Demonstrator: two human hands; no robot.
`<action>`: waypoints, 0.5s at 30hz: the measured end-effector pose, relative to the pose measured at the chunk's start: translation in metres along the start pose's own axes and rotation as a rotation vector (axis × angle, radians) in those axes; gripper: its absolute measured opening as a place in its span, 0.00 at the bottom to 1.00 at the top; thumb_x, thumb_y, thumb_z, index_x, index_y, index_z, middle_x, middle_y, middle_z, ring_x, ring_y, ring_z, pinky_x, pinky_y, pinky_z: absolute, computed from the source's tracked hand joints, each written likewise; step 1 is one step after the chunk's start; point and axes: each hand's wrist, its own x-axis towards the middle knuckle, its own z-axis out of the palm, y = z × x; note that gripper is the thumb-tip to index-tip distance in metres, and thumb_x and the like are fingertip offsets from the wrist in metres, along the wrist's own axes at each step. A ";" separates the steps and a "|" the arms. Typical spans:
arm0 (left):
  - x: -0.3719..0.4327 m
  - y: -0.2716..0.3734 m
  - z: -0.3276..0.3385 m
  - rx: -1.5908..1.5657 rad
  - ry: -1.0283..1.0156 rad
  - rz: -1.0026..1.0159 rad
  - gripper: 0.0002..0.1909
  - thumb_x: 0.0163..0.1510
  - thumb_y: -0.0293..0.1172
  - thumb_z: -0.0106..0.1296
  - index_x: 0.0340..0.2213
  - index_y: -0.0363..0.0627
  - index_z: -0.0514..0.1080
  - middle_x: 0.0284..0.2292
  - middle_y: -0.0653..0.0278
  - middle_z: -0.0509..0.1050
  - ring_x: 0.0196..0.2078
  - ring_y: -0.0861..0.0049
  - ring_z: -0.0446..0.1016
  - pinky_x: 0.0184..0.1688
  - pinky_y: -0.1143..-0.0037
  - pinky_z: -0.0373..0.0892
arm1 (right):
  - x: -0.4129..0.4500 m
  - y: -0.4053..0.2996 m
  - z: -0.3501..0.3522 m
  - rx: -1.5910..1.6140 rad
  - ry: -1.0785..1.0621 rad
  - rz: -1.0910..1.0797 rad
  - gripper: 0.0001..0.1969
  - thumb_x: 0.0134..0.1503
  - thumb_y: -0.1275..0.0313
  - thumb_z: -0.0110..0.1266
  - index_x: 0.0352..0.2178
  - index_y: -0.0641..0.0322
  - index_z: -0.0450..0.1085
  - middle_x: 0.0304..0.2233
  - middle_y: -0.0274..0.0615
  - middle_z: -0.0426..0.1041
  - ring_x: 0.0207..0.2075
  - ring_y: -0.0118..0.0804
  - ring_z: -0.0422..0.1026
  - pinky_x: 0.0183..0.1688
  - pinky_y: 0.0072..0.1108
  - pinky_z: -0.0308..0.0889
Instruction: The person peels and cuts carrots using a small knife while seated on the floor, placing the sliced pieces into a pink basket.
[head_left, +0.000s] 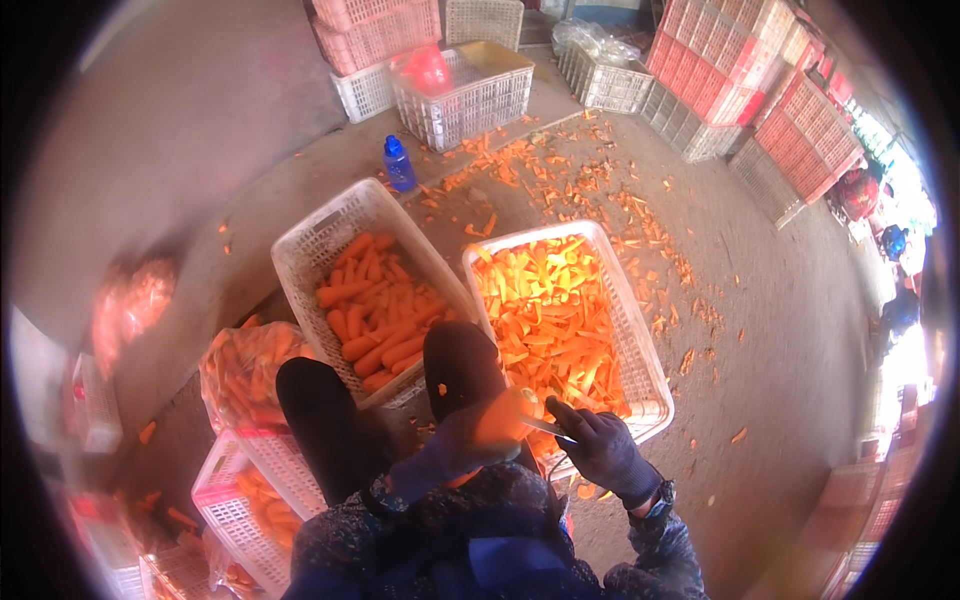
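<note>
My left hand (465, 439), in a dark glove and blurred, is shut on a carrot (504, 416) held above my lap. In its dark glove, my right hand (600, 442) grips a knife (547, 428), whose blade reaches the carrot. Beyond them stands a white plastic crate (649, 360) heaped with orange carrot peelings (555, 322). To its left, a second white crate (307, 262) holds whole carrots (375, 300), partly hidden by my knee.
A clear bag of carrots (251, 367) rests beside my left leg, above a pink-and-white crate (225, 495). Peelings (517, 165) litter the floor. A blue bottle (399, 163) stands beyond the crates. Stacked crates (705, 67) and a crate with a red bag (480, 101) are farther back.
</note>
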 end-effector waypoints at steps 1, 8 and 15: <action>0.001 -0.006 0.000 -0.003 -0.005 -0.003 0.32 0.52 0.30 0.67 0.57 0.37 0.67 0.48 0.64 0.75 0.50 0.80 0.72 0.54 0.73 0.70 | -0.002 0.002 0.002 -0.008 -0.006 0.000 0.31 0.53 0.73 0.62 0.60 0.59 0.65 0.31 0.45 0.75 0.28 0.48 0.75 0.32 0.34 0.71; 0.006 0.002 0.016 0.219 0.014 0.104 0.31 0.50 0.28 0.68 0.55 0.38 0.70 0.46 0.65 0.77 0.47 0.78 0.75 0.51 0.73 0.72 | -0.009 0.013 0.003 -0.007 -0.087 0.030 0.25 0.58 0.68 0.59 0.57 0.57 0.67 0.31 0.44 0.75 0.30 0.48 0.78 0.32 0.35 0.72; 0.000 -0.011 0.022 -0.053 -0.045 -0.020 0.33 0.51 0.34 0.70 0.55 0.37 0.68 0.43 0.63 0.79 0.45 0.78 0.77 0.51 0.72 0.73 | 0.000 0.000 -0.005 0.112 -0.142 0.177 0.12 0.57 0.73 0.59 0.43 0.60 0.73 0.30 0.51 0.77 0.31 0.56 0.78 0.32 0.39 0.73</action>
